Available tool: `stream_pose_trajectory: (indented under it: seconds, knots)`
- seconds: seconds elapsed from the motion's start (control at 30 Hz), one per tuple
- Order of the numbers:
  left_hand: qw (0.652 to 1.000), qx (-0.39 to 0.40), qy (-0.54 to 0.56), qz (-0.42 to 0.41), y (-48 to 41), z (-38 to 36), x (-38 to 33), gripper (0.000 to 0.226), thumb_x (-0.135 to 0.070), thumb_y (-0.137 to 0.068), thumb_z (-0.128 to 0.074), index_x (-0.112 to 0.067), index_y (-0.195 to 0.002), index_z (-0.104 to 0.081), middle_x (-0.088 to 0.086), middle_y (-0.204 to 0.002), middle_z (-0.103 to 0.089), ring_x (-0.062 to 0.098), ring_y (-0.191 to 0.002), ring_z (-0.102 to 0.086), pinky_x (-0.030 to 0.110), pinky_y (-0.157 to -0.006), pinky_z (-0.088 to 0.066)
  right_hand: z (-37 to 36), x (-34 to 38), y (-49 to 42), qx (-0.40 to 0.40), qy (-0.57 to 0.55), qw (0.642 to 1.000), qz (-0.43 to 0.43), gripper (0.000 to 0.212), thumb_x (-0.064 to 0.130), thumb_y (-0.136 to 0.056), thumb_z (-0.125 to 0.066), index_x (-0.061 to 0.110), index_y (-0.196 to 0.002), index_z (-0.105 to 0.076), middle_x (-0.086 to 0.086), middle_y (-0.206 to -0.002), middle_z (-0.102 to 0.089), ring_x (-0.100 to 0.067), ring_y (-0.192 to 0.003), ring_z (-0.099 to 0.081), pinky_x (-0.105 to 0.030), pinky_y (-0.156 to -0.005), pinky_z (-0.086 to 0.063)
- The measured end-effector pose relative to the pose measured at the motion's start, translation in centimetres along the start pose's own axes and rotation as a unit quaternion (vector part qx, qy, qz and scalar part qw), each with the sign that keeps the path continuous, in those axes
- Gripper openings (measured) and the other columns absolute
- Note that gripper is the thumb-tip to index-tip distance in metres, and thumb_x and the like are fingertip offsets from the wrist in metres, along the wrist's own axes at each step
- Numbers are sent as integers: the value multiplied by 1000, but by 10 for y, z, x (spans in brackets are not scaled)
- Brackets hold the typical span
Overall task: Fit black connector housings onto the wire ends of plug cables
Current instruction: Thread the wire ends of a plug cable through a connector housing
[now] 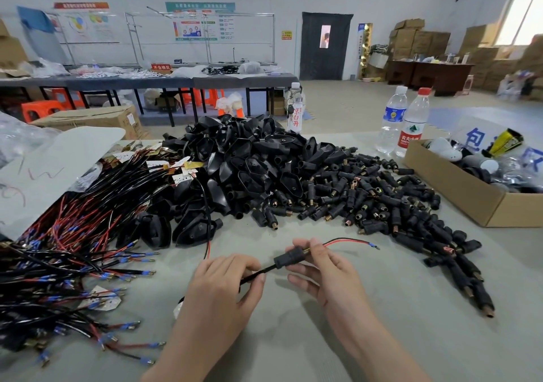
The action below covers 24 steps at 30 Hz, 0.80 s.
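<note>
A small black connector housing [289, 256] sits on a black cable [255, 275] above the table's near middle. My right hand [321, 270] pinches the housing between thumb and fingers. My left hand [227, 275] grips the cable just left of it. A red wire and a black wire [349, 242] come out of the housing to the right and end in a blue terminal [373, 245]. Behind lies a big pile of black housings [346, 193], with larger black plug shells [235, 158] heaped at its back left.
A mass of red and black cables with blue terminals [67, 252] covers the left of the table. An open cardboard box [470, 187] stands at the right, with two water bottles [411, 123] behind it. A third bottle [294, 108] stands beyond the pile.
</note>
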State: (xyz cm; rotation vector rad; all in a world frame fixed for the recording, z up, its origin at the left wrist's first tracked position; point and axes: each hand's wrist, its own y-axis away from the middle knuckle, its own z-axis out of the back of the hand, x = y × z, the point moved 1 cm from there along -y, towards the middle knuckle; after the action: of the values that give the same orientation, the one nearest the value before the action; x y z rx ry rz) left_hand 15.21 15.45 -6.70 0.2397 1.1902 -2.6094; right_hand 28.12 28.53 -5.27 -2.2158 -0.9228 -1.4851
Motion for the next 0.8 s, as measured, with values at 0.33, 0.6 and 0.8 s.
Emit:
stream_pose_trajectory:
  seconds: [0.33, 0.6, 0.8]
  knots:
    - [1000, 24, 3, 0, 3, -1, 1, 14, -35, -93, -51, -29, -88, -62, -21, -79, -59, 3, -72, -54, 24, -77, -38, 0, -2, -2, -9, -36, 999, -27, 37, 38, -94, -55, 6, -104, -71, -14, -101, -76, -19, -74, -72, -25, -61, -58]
    - [1000, 20, 14, -4, 1, -5, -6, 15, -35, -90, -52, -27, -88, -65, -22, -79, -60, -1, -76, -49, 23, -75, -38, -7, -8, 3, 9, 28, 999, -16, 42, 45, -84, -60, 9, -102, -73, -12, -99, -77, -23, -81, -75, -26, -63, -58]
    - [999, 49, 1, 1, 3, -5, -7, 34, -44, -87, -54, -23, -108, -72, -19, -79, -65, 4, -75, -59, 26, -78, -39, -7, -7, 3, 23, 68, 997, -13, 37, 44, -88, -60, 13, -102, -76, -9, -98, -77, -19, -84, -74, -26, -68, -58]
